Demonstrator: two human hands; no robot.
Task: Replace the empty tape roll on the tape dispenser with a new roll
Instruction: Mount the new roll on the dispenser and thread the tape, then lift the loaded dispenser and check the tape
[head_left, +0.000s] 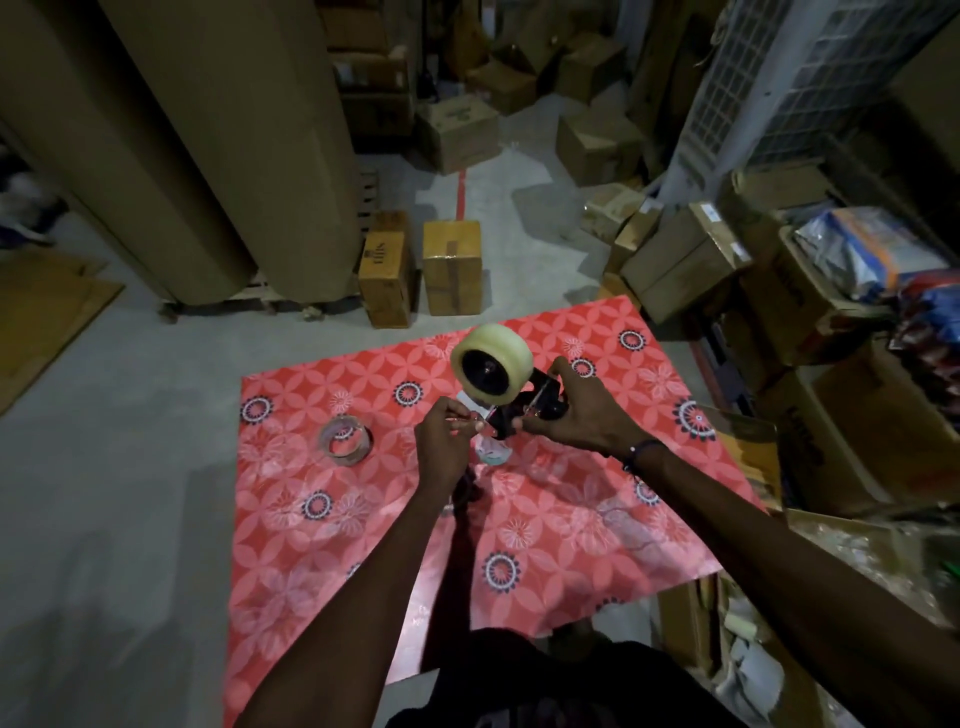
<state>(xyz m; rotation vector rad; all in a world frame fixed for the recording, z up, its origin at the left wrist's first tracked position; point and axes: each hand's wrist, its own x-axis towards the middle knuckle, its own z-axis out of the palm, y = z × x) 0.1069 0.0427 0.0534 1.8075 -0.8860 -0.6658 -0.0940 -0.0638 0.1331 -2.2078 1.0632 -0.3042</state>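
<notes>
A black tape dispenser (540, 402) is held above the red patterned table (571, 519). A full pale roll of tape (491, 364) sits on its spool, facing me. My right hand (576, 415) is wrapped around the dispenser's handle. My left hand (441, 441) pinches the loose tape end (470, 413) just left of the dispenser's front. The empty tape roll (345, 439), a thin clear-brown ring, lies flat on the table to the left of my hands.
Cardboard boxes (449, 267) stand on the floor beyond the table. More boxes and packed goods (810, 312) crowd the right side. Large brown paper rolls (208, 156) rise at the back left. A small crumpled scrap (493, 454) lies on the table under my hands.
</notes>
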